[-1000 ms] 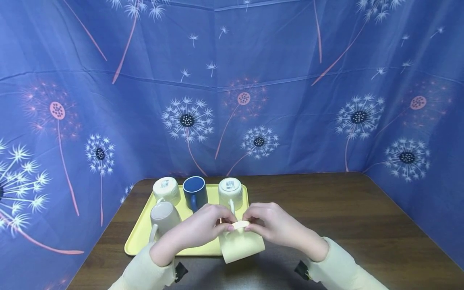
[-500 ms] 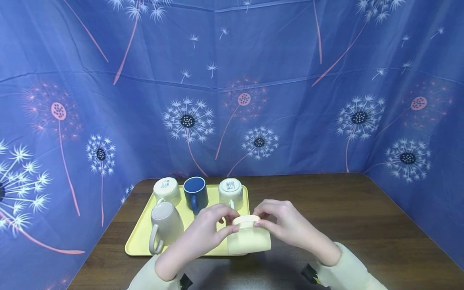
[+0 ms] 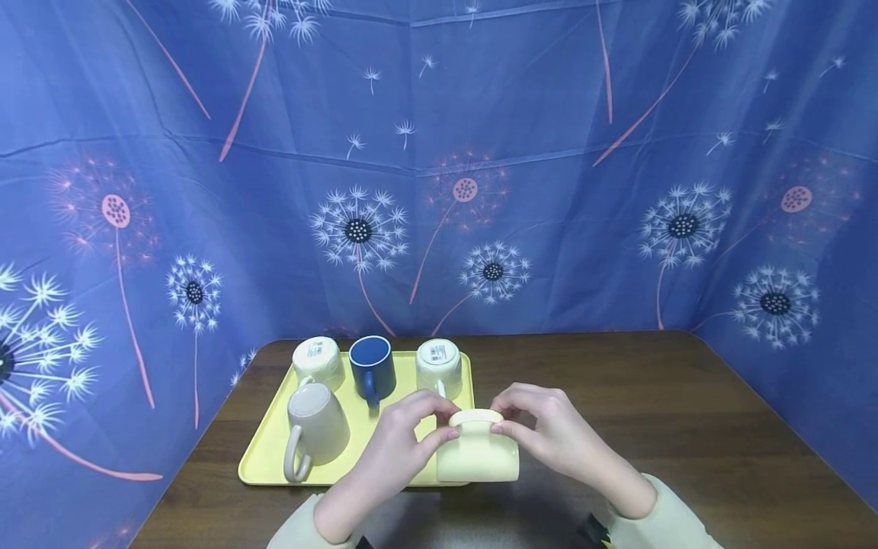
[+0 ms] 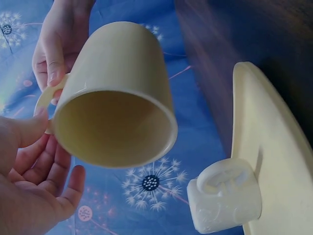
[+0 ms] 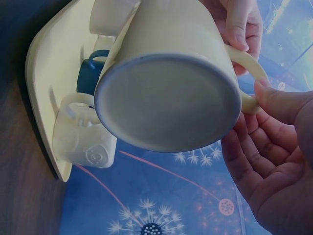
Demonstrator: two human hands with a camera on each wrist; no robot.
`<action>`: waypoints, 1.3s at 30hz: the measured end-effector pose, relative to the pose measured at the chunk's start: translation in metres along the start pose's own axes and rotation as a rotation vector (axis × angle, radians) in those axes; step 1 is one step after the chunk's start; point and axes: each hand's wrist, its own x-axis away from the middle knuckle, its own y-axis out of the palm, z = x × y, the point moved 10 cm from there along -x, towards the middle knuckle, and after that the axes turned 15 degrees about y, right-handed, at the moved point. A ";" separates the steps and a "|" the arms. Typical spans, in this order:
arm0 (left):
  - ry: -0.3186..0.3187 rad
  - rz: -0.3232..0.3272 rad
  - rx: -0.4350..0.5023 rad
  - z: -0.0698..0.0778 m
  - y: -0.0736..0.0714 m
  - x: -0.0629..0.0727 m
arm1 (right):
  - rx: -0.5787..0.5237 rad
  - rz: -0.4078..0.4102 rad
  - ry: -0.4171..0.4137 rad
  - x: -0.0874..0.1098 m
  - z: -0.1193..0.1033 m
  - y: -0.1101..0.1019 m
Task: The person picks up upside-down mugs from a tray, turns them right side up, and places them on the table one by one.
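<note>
A pale yellow mug point(image 3: 478, 459) is held on its side above the front right edge of the tray, its handle turned upward. My left hand point(image 3: 405, 438) pinches one end of the handle between thumb and fingers. From the other side, my right hand point(image 3: 545, 427) pinches the opposite end. In the left wrist view the mug's open mouth point(image 4: 115, 129) faces the camera, and its inside looks bare. Its round base point(image 5: 168, 103) fills the middle of the right wrist view.
On the yellow tray point(image 3: 264, 460) stand an upside-down grey mug point(image 3: 322, 427) at front left, an upside-down white mug point(image 3: 318, 363) behind it, an upright blue mug point(image 3: 372, 371), and another upside-down white mug point(image 3: 439, 371) at back right. Dark wooden table point(image 3: 617, 396) extends rightward.
Both hands have moved right with the yellow mug. The mug has turned from tilted to nearly level, and the hands have drawn a little apart along its handle. The mugs on the tray stay put.
</note>
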 end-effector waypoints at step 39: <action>0.131 0.002 -0.084 0.011 0.007 -0.023 | -0.134 -0.095 0.326 0.013 0.030 0.007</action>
